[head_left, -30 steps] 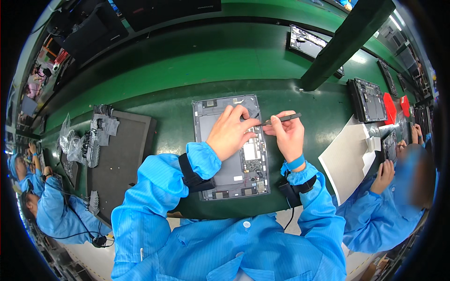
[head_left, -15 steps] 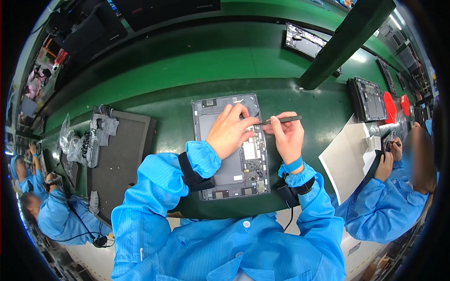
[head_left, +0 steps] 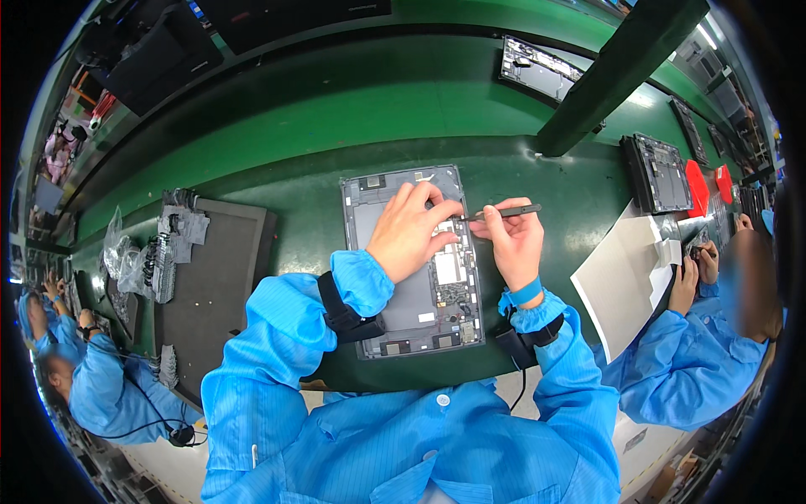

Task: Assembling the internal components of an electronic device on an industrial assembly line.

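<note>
An opened laptop base (head_left: pixel 395 302) with a grey frame lies flat in front of me, its circuit board (head_left: pixel 453 290) exposed along the right side. My left hand (head_left: pixel 410 233) rests on its upper part, fingers bent and thumb apart from the forefinger, their tips at the board. No held thing shows in it. In my right hand (head_left: pixel 514 244), a pair of slim black tweezers (head_left: pixel 522 210) is pinched between thumb and fingers, lying nearly level. Their tip reaches the base's right edge, close beside my left fingertips; what it touches is too small to make out.
At left, a dark foam tray (head_left: pixel 210 277) stands beside grey parts and clear plastic bags (head_left: pixel 126 260). White paper sheets (head_left: pixel 621 277), stacked laptop bases (head_left: pixel 662 172) and red holders (head_left: pixel 697 189) are at right. A dark post (head_left: pixel 621 76) rises beyond. People in blue work on both sides.
Both my hands keep nearly the same places, with the tweezers still at the base's edge. Beyond the post, the far laptop base has shifted slightly left.
</note>
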